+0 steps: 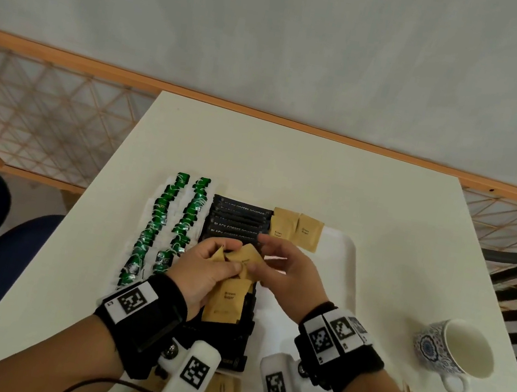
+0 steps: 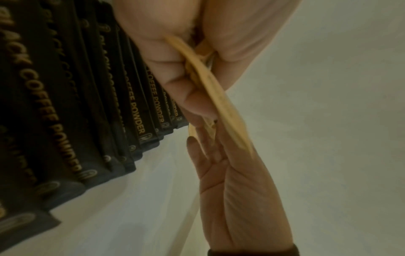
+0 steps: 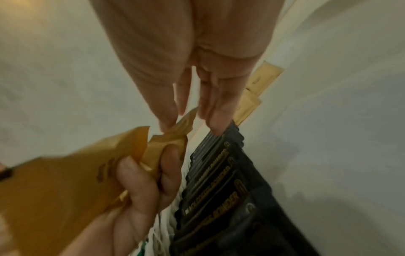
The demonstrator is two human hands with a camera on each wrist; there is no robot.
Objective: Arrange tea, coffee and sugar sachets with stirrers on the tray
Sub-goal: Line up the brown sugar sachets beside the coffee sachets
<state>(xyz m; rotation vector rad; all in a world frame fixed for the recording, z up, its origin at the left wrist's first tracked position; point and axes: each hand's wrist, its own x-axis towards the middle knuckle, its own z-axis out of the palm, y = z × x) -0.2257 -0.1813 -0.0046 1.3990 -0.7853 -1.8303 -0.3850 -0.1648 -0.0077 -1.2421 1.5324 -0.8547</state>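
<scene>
The desk [image 1: 322,172] fills mid-frame, my white tray [image 1: 346,265] on it holding black coffee sachets [image 1: 239,220] centre and two sugar sachets [image 1: 296,229] just right. My left hand [image 1: 202,275] grips a bunch of brown sugar sachets [image 1: 228,297]; my right hand [image 1: 292,270] pinches one's corner.

two cups [image 1: 453,351], two rows of green tea sachets [image 1: 174,222], two laid-out sugar sachets [image 1: 296,229]
</scene>
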